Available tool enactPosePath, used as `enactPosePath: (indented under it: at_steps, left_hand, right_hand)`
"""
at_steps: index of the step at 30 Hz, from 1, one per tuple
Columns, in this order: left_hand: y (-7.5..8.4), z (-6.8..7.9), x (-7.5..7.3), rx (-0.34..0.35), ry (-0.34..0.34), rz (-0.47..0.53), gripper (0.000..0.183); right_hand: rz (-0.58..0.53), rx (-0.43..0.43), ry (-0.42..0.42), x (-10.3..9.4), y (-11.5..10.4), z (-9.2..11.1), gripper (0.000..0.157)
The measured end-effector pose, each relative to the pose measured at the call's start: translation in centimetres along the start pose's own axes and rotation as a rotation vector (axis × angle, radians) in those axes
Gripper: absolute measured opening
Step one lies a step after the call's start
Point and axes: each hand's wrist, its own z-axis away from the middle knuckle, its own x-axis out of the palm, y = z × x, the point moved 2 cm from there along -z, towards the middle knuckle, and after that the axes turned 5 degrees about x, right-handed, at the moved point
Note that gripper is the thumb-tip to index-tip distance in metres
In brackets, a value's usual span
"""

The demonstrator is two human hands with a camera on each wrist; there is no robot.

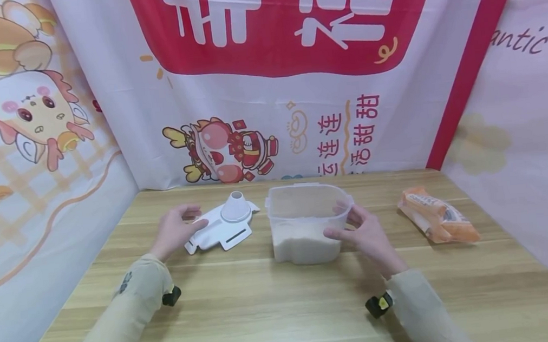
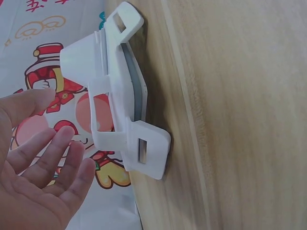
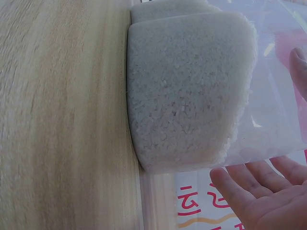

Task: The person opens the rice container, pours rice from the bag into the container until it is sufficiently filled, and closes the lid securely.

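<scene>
A clear plastic container (image 1: 309, 238), partly filled with white rice (image 3: 187, 91), stands upright on the table without its lid. My right hand (image 1: 365, 233) is at its right side, with the thumb in front and the fingers behind, loosely extended. In the right wrist view, the fingertips lie right by the container's wall. To the left lies a white lid (image 1: 216, 232) with a cone-shaped spout (image 1: 236, 206), a handle (image 2: 98, 120) and slotted side tabs. My left hand (image 1: 176, 228) hovers at the lid's left end, its fingers relaxed and holding nothing.
An orange-and-clear plastic bag (image 1: 437, 216), crumpled, lies on the right of the wooden table (image 1: 277, 317). A printed cloth (image 1: 247, 92) hangs along the table's back edge, and more printed cloth flanks both sides.
</scene>
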Motion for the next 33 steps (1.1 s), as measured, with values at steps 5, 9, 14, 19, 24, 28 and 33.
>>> enactPosePath:
  at_steps: [5,9,14,19,24,28,33]
  left_hand:
    - [-0.3,-0.2,0.3,0.001,0.023,0.002,0.05]
    - [-0.5,-0.3,0.5,-0.011,0.056,0.043,0.049]
    - [-0.6,-0.2,0.7,-0.04,0.095,0.099,0.051]
    - [-0.7,-0.1,1.0,-0.067,0.099,0.128,0.053]
    - [-0.9,0.1,1.2,-0.098,0.105,0.16,0.053]
    - [-1.2,0.2,1.3,-0.119,0.1,0.159,0.053]
    - [-1.4,0.2,1.4,-0.126,0.094,0.155,0.052]
  right_hand:
    - [-0.003,0.003,0.004,0.0,0.0,0.0,0.088]
    - [0.002,0.004,0.011,-0.1,0.0,0.0,0.087]
    - [0.002,-0.007,0.007,-0.1,0.0,0.1,0.087]
    - [0.0,-0.012,0.001,0.0,0.0,0.2,0.087]
    - [0.005,0.0,-0.002,0.1,-0.1,0.2,0.089]
    - [0.009,0.005,-0.004,0.1,-0.2,0.2,0.089]
    - [0.01,0.004,-0.004,0.1,-0.1,0.2,0.089]
